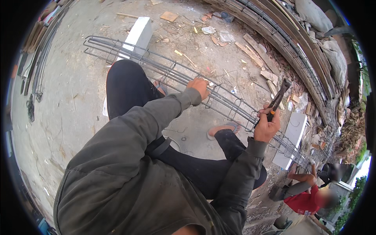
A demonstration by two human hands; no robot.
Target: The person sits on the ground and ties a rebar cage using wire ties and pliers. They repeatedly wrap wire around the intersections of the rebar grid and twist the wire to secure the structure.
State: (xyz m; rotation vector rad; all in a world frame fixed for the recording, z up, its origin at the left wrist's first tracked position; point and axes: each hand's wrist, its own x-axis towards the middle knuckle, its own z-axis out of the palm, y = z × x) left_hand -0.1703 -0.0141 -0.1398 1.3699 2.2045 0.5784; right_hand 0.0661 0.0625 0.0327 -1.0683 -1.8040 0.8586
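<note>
Left hand (199, 87): fingers curled over the steel cage (179, 78)
Right hand (268, 126): closed around pincers (279, 98)
Sacks (312, 15), far right: contents hidden

Rebar cage (176, 77) spans 10 to 4 o'clock, crossing white block (140, 34) at 11. Left hand (199, 87), between 12 and 1, curls round cage; right hand (268, 126), at 3, grips black pincers (280, 95). Person in red shirt (300, 201) at 4.
</note>
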